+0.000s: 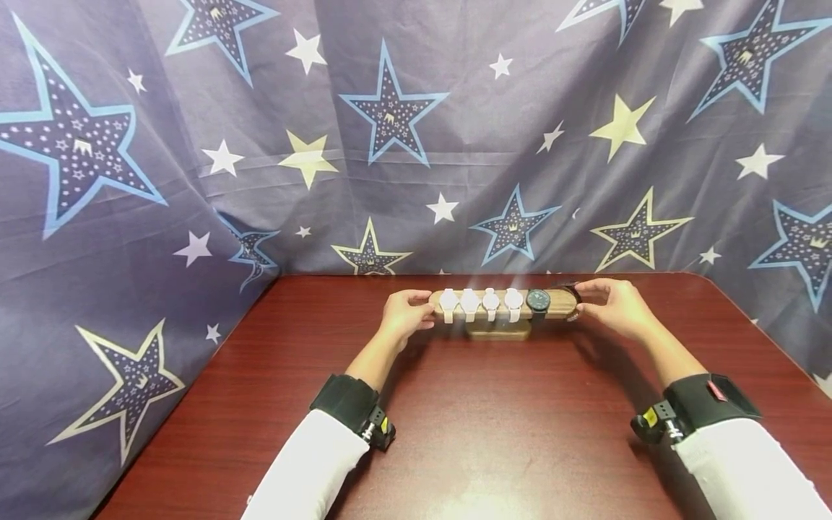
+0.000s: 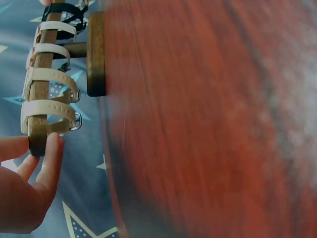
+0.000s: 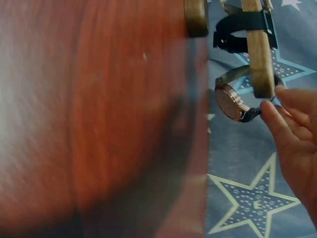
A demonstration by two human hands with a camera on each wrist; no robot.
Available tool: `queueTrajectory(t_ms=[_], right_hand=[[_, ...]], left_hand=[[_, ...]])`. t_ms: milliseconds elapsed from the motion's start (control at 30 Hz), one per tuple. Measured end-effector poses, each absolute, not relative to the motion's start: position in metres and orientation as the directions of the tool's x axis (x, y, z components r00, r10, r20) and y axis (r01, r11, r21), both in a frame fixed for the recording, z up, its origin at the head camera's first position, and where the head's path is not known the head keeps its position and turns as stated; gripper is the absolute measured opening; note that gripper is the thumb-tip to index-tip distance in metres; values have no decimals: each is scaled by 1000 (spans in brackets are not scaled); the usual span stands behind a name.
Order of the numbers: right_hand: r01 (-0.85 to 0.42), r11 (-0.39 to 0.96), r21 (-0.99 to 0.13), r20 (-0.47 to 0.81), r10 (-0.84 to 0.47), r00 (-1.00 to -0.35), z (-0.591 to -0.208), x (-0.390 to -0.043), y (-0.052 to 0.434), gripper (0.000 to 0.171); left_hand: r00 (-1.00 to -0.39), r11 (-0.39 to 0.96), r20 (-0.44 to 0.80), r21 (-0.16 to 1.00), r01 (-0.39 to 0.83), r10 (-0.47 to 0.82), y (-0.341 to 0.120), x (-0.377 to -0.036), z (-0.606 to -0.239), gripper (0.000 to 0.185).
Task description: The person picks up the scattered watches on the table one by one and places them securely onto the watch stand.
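A wooden watch stand (image 1: 499,332) stands near the table's far edge, its bar raised above the base. My left hand (image 1: 406,314) holds the bar's left end, fingers and thumb on opposite sides in the left wrist view. Several pale-strapped watches (image 2: 48,75) and a black watch (image 1: 538,300) sit around the bar. At the right end, my right hand (image 1: 617,307) pinches the dark strap of a rose-gold-cased watch (image 3: 229,102). Its strap loops round the bar's end, and the case hangs face outward, low in the right wrist view.
The reddish-brown wooden table (image 1: 455,419) reaches back to a grey star-patterned cloth (image 1: 416,188), which hangs behind it and along the left side. Each forearm wears a black cuff (image 1: 347,401) with a small camera.
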State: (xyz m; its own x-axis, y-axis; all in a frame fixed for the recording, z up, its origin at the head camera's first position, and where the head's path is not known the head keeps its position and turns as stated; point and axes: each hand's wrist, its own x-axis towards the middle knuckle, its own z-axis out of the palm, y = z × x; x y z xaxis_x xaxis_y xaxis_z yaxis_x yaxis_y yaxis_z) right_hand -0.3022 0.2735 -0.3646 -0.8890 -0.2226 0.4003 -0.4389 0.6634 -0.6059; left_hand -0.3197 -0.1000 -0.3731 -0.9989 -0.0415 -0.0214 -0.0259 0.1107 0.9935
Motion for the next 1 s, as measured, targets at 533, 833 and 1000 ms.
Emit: queueTrajectory(t_ms=[533, 833, 1000], right_hand=[[-375, 612, -696, 367, -145, -919, -373, -302, 270, 26], [-332, 756, -564, 406, -96, -909, -354, -303, 265, 18], [-316, 785, -532, 406, -90, -909, -349, -304, 261, 14]], left_hand=[[-998, 63, -15, 998, -19, -66, -98, -318, -375, 31], [-998, 58, -10, 998, -14, -65, -98, -322, -375, 31], [-998, 64, -5, 998, -9, -61, -97, -321, -376, 31]])
